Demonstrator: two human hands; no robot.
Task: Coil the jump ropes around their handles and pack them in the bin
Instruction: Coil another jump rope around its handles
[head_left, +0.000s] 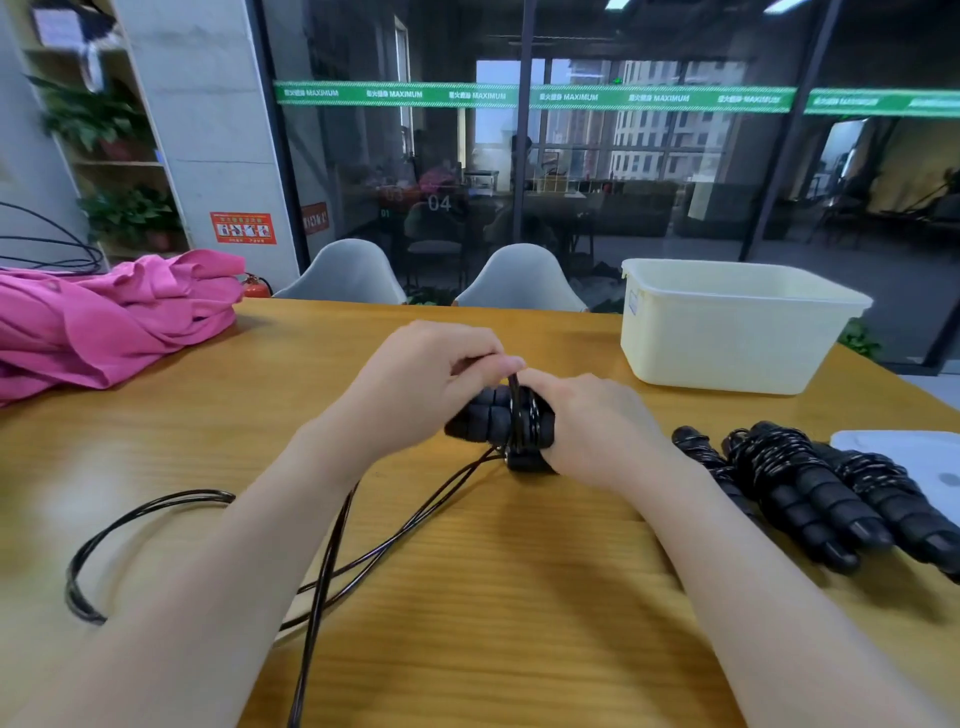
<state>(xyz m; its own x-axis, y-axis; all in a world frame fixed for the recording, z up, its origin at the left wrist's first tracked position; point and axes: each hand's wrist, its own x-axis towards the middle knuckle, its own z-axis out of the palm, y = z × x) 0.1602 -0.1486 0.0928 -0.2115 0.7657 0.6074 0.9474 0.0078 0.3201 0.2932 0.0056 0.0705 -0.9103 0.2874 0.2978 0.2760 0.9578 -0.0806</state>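
Wooden table before glass wall. Left hand pinching rope, right hand clasped around handles. Coiled ropes waiting; bin seemingly unfilled.

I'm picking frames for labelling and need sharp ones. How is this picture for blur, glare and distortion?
Head view: hands and handles slightly motion-soft; wide-angle bending tilts the pillars and bin; ceiling light glares pale on the table at left; reflections cloud the glass wall; shelf plants top left blurred.
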